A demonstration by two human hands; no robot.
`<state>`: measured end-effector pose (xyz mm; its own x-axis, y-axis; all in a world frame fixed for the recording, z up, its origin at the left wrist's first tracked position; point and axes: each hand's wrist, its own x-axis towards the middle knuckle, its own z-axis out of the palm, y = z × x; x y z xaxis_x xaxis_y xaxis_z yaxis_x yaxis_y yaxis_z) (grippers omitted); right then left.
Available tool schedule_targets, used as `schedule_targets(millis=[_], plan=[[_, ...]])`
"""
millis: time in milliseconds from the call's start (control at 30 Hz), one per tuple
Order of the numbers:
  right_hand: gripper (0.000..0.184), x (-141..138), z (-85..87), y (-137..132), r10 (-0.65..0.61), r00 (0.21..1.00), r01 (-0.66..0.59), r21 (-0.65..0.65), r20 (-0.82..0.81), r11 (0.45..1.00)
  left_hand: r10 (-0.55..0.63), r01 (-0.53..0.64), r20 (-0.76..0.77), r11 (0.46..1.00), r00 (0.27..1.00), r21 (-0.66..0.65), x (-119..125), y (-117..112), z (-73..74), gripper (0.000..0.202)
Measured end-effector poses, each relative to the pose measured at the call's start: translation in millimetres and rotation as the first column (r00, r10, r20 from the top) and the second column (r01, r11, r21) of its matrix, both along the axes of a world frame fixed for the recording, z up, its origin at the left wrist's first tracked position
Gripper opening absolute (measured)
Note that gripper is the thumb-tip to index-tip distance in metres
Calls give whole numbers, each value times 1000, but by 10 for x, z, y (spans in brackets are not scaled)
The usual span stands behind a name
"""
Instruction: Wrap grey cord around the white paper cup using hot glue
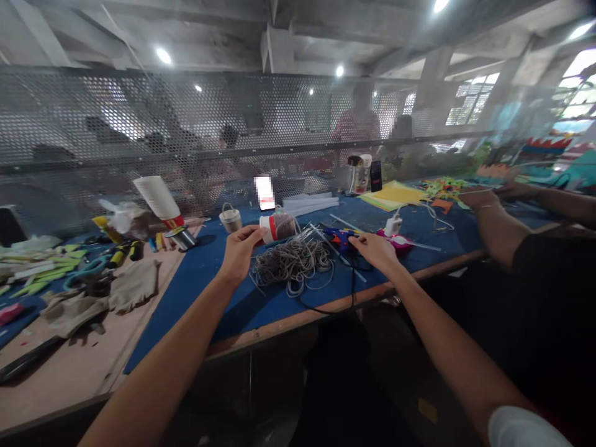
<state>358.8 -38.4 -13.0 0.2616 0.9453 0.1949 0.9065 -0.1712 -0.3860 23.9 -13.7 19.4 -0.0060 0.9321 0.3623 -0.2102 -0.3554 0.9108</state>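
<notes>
My left hand [242, 251] grips a paper cup [267, 228] by its bare end. The cup lies on its side in the air, and grey cord [285, 226] is wound around much of it. The fingers of my right hand [376, 249] are closed on the rear part of a blue glue gun [339, 236], whose tip points left toward the cup. Below the cup, a loose heap of grey cord [293, 264] lies on the blue table mat [233, 313]. A black cable [352, 288] runs from near the glue gun over the table edge.
A cord-handled cup [230, 218] and a lit phone [264, 192] stand behind the left hand. Stacked paper cups [156, 197], gloves [134, 285] and scissors [86, 273] are on the left. Yellow sheets [393, 195] and a co-worker's arm [505, 233] are at right; a perforated screen [195, 124] stands behind.
</notes>
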Motion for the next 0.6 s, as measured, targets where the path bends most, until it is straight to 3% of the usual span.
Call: schedule_targets(millis=[267, 600], plan=[[72, -123, 130, 329, -16, 998, 26, -167, 57, 986, -10, 10, -17, 1000, 1000, 9, -31, 25, -29, 25], [55, -202, 125, 356, -29, 999, 31, -155, 18, 987, -23, 24, -32, 999, 999, 22, -73, 83, -105, 27]])
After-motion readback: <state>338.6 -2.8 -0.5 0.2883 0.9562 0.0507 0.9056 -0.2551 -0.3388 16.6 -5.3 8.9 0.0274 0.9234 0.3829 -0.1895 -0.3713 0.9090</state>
